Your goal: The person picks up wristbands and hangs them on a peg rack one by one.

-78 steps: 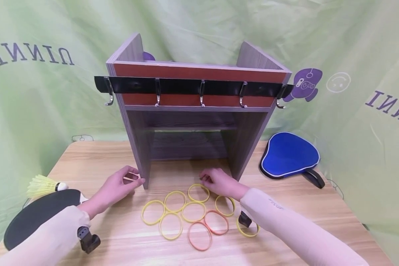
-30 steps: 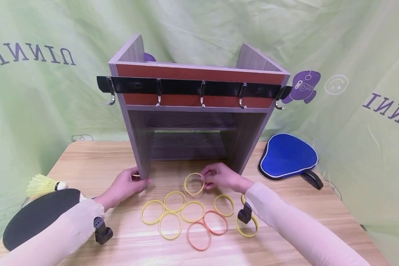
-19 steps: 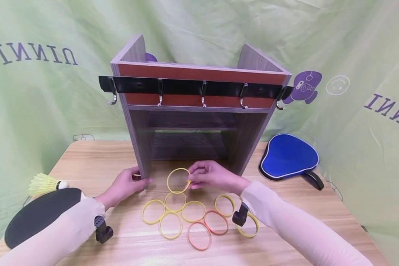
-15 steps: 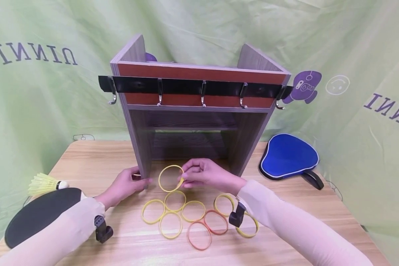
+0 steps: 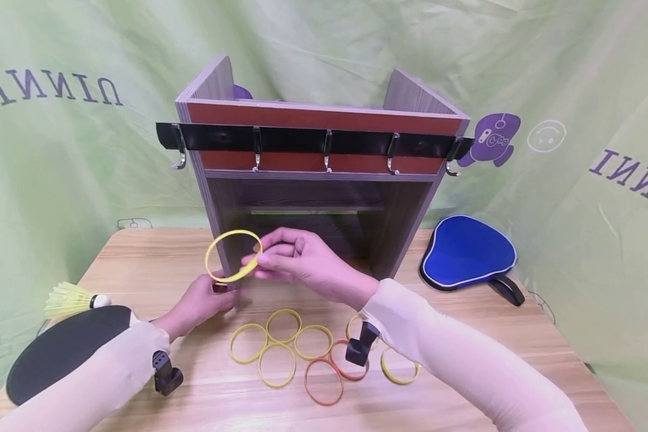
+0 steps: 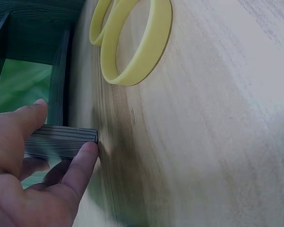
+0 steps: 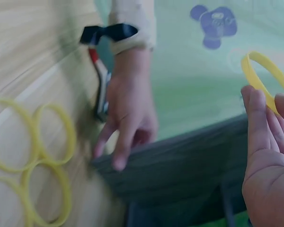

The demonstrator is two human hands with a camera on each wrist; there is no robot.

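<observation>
While the right hand [image 5: 313, 264] pinches a yellow ring [image 5: 242, 273] | it sits higher and further left than a moment ago, before the grey side panel [image 5: 221, 198] | so well apart from the tabletop rings [image 5: 283, 311] | left hand [image 5: 197, 305] grips that panel's front edge

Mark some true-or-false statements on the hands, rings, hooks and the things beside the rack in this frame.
1. The right hand holds a yellow ring. True.
2. A shuttlecock lies left of the rack. True.
3. The left hand grips the shuttlecock. False: it grips the rack.
4. A ring hangs from one of the hooks. False: all five are bare.
5. All rings are yellow. False: two red rings are there.
6. The blue case is right of the rack. True.
</observation>
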